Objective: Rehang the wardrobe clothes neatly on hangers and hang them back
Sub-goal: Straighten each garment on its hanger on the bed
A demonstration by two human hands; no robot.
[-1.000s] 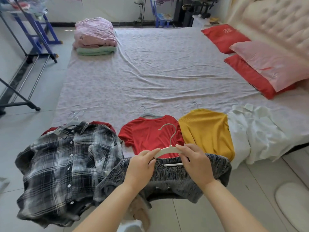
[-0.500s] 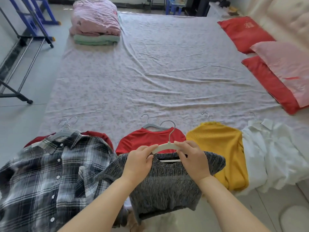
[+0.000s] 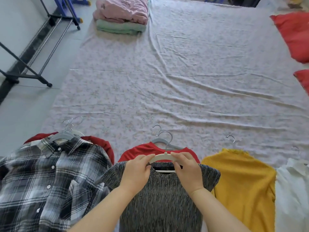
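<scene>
Wrinkled pale floral bedsheet (image 3: 184,84) stretched ahead, with garments on hangers lined along its near edge. At the middle of that row, overlapping a red T-shirt (image 3: 138,152) on a grey hanger (image 3: 156,141), was the grey-and-black streaked knit top (image 3: 160,201), on a cream plastic hanger (image 3: 161,157) with a metal hook. Its wide neckline could have slipped off one hanger shoulder if released unevenly, and the two hooks, close together, might have tangled. The left hand (image 3: 137,171) and right hand (image 3: 187,169) each pinched a hanger arm beside the hook, fingers curled over it.
</scene>
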